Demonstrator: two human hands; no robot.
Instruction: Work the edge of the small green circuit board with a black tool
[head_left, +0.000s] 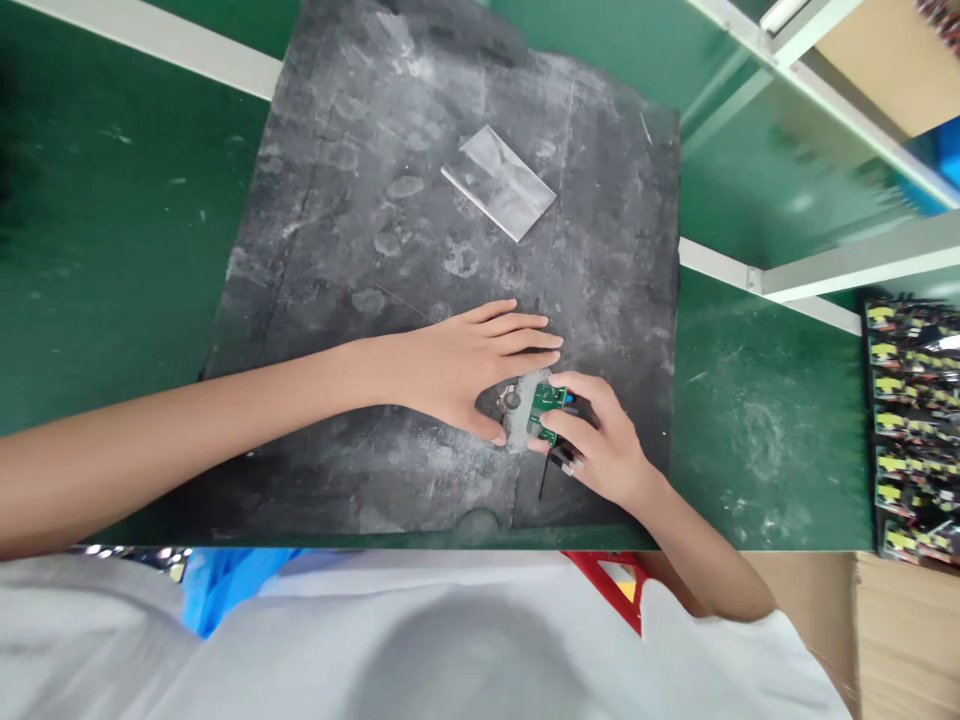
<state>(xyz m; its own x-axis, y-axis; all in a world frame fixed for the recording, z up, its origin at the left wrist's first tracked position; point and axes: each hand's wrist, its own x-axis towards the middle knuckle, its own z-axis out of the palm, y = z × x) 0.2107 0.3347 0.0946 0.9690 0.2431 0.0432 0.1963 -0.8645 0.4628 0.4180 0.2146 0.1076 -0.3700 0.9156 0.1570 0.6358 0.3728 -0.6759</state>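
Note:
A small green circuit board point(550, 405) is gripped between the thumb and fingers of my right hand point(604, 440), near the front edge of the black mat. Left of the board, a grey, semi-transparent rounded part point(520, 425) lies against it. My left hand point(465, 365) is spread palm down just left of that part, its thumb near the part's edge and its fingers pointing right. A thin black wire point(544, 478) hangs below the board. Farther back on the mat lies a flat silvery rectangular piece point(502, 185).
The worn black mat point(337, 200) covers the middle of the green table point(112, 250). A white metal frame point(832, 270) crosses the right side. A tray of several boards with yellow parts point(911, 430) stands at the far right. Blue plastic point(232, 585) shows below the front edge.

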